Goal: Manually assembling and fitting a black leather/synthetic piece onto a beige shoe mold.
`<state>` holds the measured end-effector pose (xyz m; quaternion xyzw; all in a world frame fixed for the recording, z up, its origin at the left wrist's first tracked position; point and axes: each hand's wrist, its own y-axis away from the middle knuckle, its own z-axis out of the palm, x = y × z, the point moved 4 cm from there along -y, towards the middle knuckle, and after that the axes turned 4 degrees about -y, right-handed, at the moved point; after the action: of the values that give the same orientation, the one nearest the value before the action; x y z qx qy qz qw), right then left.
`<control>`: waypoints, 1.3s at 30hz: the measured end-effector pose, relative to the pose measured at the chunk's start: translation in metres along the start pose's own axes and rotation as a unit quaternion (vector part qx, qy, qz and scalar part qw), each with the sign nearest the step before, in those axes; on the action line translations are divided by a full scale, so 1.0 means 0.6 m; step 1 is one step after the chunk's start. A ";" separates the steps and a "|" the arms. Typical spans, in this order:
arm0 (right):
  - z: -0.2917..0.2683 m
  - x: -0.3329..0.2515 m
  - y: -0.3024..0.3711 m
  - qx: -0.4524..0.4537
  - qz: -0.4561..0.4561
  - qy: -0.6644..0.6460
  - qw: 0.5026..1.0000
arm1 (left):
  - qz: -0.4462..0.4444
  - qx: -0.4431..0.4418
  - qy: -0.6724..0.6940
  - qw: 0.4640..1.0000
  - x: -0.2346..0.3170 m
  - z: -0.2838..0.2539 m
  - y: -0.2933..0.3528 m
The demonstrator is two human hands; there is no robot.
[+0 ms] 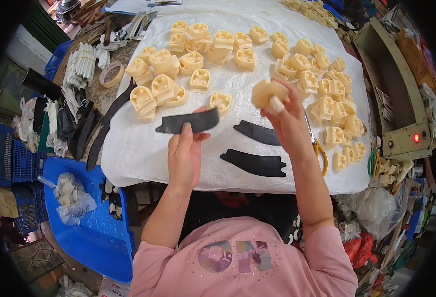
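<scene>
Pinching a black strip (171,123) in our left hand (184,153), we grasp a cream block (262,93) in our right hand (291,111) — the two well apart. Two loose strips (252,163) lie near on the white cloth (136,158); farther off, left and right, other blocks (199,80) look bare — most seems undone.

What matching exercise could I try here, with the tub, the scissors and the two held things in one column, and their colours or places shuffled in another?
Things
1. Tub
2. Held strip
3. Scissors
4. Held piece

Colours or places
A. Cream, in the right grip
B. Orange-handled
C. Blue
D. Black, in the left grip

Right pairs: 1-C, 2-D, 3-B, 4-A
</scene>
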<state>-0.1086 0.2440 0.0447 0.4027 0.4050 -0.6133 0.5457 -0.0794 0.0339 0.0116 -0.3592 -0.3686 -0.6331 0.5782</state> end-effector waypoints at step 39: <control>0.047 0.011 0.201 -0.051 -0.426 0.348 0.834 | -0.044 -0.098 -0.024 0.994 -0.008 0.076 0.148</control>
<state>0.0094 0.2060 0.0417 0.3491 0.7300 -0.5829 0.0734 0.0107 0.0711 0.0337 -0.4128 -0.3340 -0.6825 0.5022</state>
